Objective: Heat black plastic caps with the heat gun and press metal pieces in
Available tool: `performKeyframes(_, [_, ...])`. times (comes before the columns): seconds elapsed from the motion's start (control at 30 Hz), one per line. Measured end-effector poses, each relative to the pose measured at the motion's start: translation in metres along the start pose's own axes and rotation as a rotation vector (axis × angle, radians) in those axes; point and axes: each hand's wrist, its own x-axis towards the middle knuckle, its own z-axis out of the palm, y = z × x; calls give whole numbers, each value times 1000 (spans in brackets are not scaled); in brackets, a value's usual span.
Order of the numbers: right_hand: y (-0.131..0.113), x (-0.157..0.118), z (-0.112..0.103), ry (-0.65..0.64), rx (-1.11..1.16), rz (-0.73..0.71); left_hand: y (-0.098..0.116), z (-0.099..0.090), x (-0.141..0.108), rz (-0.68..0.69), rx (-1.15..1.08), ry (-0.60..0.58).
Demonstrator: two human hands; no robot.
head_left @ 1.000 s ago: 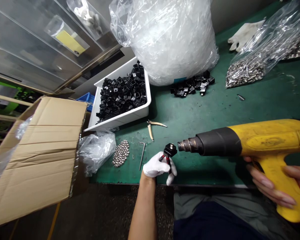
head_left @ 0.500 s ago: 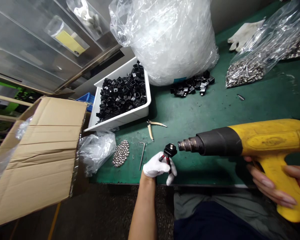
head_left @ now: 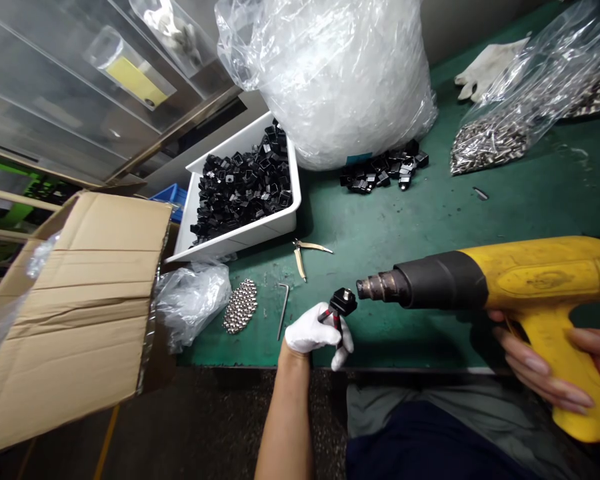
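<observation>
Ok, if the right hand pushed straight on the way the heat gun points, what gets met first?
Probably the black fitting in the gloved left hand, just past the heat gun's nozzle; depth is hard to judge.

Heat gun (head_left: 540,280): yellow plastic housing is shining glossily, black sleeve (head_left: 443,283) is staying matt, metal nozzle (head_left: 381,287) is showing a dull, scorched, rough finish. Glove (head_left: 307,337): white cloth, matt. Fitting (head_left: 343,301): black plastic, faintly glossy. Carton (head_left: 80,293): corrugated cardboard, matt.
</observation>
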Motion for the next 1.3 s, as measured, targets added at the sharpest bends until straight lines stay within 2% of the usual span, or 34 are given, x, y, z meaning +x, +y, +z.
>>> performKeyframes(1.1, [-1,-1,5,24,-9,1,2,-2,0,-55,20,-6])
performKeyframes(1.3, [0,0,7,13,-2,-6,4,-1,1,-43,11,-37])
